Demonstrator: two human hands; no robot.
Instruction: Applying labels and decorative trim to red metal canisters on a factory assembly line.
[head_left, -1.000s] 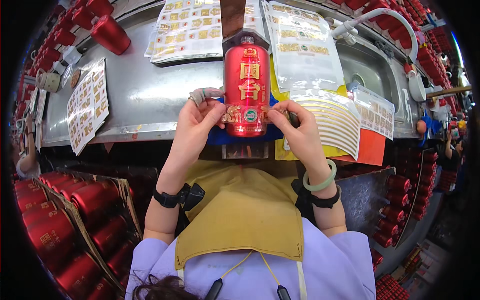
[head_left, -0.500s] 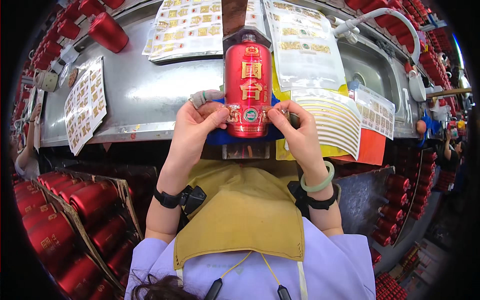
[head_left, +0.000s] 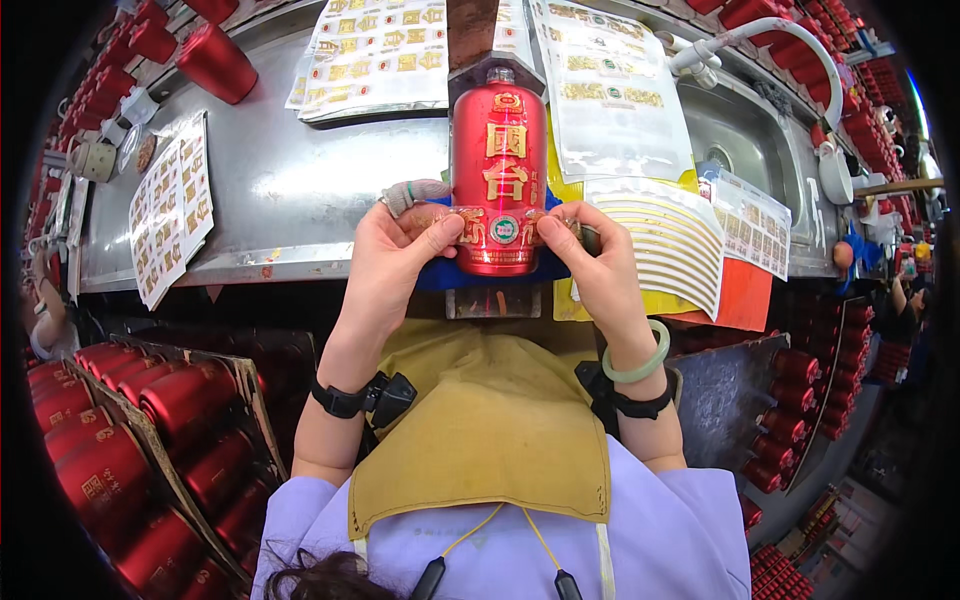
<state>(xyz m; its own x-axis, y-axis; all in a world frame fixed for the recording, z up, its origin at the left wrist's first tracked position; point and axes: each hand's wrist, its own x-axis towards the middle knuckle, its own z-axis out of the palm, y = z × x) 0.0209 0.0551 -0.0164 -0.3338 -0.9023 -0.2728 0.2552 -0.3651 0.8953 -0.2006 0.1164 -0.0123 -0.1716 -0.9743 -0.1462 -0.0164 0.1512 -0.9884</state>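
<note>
A red bottle [head_left: 502,130] with raised gold characters and a clear neck lies at the middle of the worktop, its base toward me. Across its lower part stretches a clear decal strip [head_left: 505,230] with gold figures and a round green emblem. My left hand [head_left: 402,250] pinches the strip's left end between thumb and fingers, and a grey cover wraps one finger. The right end is pinched by my right hand [head_left: 592,255]; a pale green bangle circles that wrist. Both thumbs rest close against the bottle's sides. Whether the strip's middle sticks to the bottle, I cannot tell.
Decal sheets [head_left: 375,60] lie beyond my left hand, more decal sheets [head_left: 610,100] beyond the right. Curved strips [head_left: 660,240] fan out beside my right hand. A sink [head_left: 745,130] with a white tap [head_left: 790,25] is at right. Crates of red bottles [head_left: 190,395] stand below the worktop.
Both hands keep their pinch on the decal strip across the bottle, with hardly any movement. At the far left, another person's arm has shifted.
</note>
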